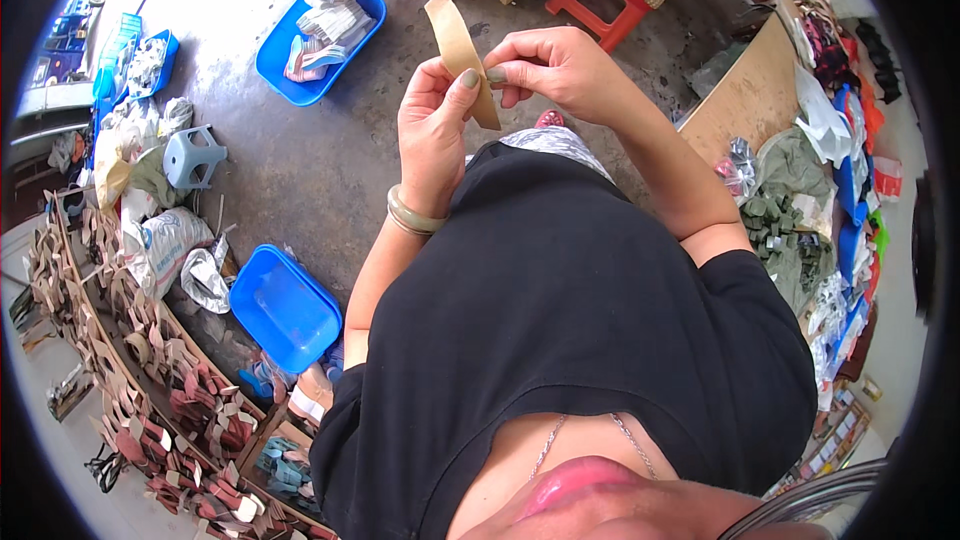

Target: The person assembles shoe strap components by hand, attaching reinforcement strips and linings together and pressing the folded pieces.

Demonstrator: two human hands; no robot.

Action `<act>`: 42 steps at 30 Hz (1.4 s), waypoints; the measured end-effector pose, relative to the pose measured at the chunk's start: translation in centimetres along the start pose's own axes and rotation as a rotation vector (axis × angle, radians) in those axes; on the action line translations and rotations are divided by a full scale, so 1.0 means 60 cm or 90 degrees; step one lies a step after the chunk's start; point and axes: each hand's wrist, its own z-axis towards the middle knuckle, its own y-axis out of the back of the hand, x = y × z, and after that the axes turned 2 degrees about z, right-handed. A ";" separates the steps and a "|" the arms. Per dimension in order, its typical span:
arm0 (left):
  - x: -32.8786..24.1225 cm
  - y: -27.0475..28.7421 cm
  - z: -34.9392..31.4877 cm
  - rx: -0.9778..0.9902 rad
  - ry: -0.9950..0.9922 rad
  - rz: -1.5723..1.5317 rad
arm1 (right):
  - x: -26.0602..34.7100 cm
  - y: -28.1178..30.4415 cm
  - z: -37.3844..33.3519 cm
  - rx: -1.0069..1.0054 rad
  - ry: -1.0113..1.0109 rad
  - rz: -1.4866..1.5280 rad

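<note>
My left hand (430,130) is closed around a flat, slightly curved tan strip (452,35), with the thumb pressed on its face. The strip stands up above the fingers, and its lower end shows below the thumb. Whether it is leather or card I cannot tell. At the strip's right edge, my right hand (560,72) has thumb and forefinger pinched together. What those fingertips hold, if anything, is too small to make out. A pale bangle (415,218) circles my left wrist.
A blue basin (270,60) with folded striped pieces lies ahead on the left; another blue basin (285,310) is nearer. A red stool (600,5) and a seated person are at the far right. Racks of brown pieces (140,340) line the left; a board (745,90) leans right.
</note>
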 end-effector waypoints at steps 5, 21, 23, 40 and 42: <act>0.002 -0.021 0.003 -0.010 0.086 -0.111 | -0.001 0.019 -0.003 0.015 0.002 0.002; 0.034 -0.058 0.025 0.004 0.066 -0.015 | -0.022 0.061 -0.031 -0.042 -0.026 0.022; 0.035 -0.056 0.025 0.003 0.084 -0.024 | -0.021 0.061 -0.030 -0.043 -0.030 0.025; 0.037 -0.048 0.027 0.007 0.073 -0.040 | -0.022 0.063 -0.020 -0.024 -0.014 0.016; 0.035 -0.050 0.027 0.020 0.100 -0.068 | -0.023 0.064 -0.021 -0.017 -0.017 0.031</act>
